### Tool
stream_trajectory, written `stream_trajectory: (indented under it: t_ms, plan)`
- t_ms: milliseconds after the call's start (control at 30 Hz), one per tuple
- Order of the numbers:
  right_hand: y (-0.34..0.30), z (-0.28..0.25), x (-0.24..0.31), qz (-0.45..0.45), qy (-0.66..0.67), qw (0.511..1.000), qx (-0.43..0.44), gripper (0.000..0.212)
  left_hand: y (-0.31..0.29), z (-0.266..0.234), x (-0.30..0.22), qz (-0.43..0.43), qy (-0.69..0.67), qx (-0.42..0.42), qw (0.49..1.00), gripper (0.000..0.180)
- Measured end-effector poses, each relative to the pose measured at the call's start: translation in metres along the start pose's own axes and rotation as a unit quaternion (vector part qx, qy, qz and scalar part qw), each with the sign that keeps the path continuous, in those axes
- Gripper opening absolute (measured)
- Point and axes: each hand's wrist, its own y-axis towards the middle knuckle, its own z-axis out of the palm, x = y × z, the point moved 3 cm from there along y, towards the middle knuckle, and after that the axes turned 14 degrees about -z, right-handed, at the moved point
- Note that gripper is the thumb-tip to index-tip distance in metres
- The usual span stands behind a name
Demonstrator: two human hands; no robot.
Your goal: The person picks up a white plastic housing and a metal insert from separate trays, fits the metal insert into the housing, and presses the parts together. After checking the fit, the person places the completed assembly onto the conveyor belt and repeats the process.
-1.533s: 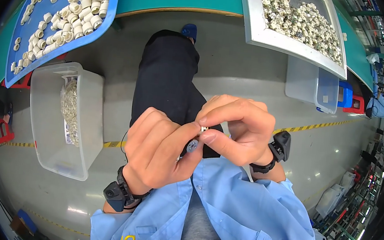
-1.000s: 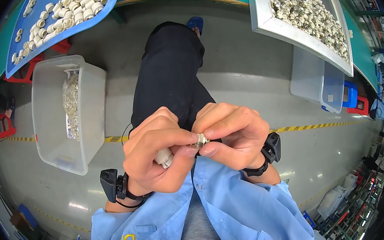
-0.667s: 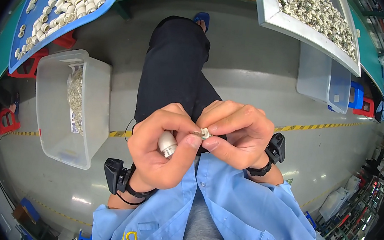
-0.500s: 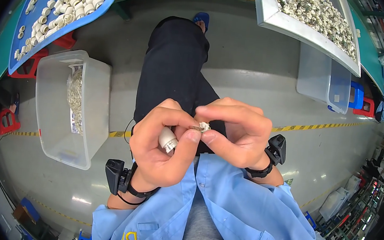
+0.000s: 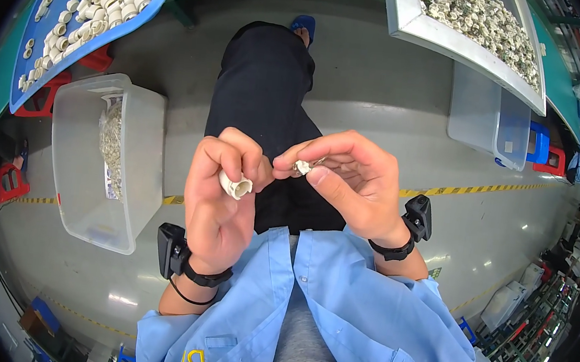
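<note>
My left hand (image 5: 222, 191) is curled around a white hollow plastic sleeve (image 5: 235, 186), its open, notched end facing me. Between the thumb and fingers of my right hand (image 5: 350, 180) is a small white plastic piece (image 5: 302, 167) with thin metal-looking bits beside it. Both hands are raised over my lap, their fingertips close together. Whether the left fingertips touch the small piece cannot be made out.
A blue tray (image 5: 154, 8) of white sleeves is on the green table at far left. At far right stands a metal-edged tray (image 5: 426, 33) heaped with small white parts. Clear plastic bins (image 5: 81, 219) (image 5: 484, 120) stand below, the left one holding a bag of parts.
My left hand has turned upward and drawn slightly left, so the sleeve's open end shows. My right hand has shifted a little up and left, still pinching the small white piece.
</note>
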Motion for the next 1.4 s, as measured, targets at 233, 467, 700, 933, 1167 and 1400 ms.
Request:
stream_trajectory:
  t_ms: [233,467,700,933,1167,1400]
  plan:
    - [0.007,-0.006,-0.003,-0.108,-0.095,0.988,0.061,0.017,-0.011,-0.001,0.014,-0.138,-0.055,-0.063,0.987,0.025]
    - [0.007,0.000,0.001,-0.119,-0.089,0.988,0.044,0.018,-0.016,0.000,0.020,-0.134,-0.041,-0.034,0.990,0.032]
    - [0.016,-0.001,0.007,-0.160,-0.157,0.969,0.109,0.017,-0.014,0.004,0.011,-0.103,0.005,-0.040,0.994,0.029]
    - [0.016,0.000,0.008,-0.155,-0.174,0.965,0.122,0.016,-0.012,0.005,0.005,-0.067,0.062,-0.017,0.996,0.027]
    - [0.017,0.001,0.006,-0.163,-0.172,0.966,0.103,0.015,-0.011,0.007,0.002,-0.063,0.081,-0.017,0.995,0.028]
    - [0.021,-0.006,0.007,-0.162,-0.166,0.963,0.138,0.017,-0.013,0.009,0.004,-0.093,0.057,-0.024,0.994,0.027]
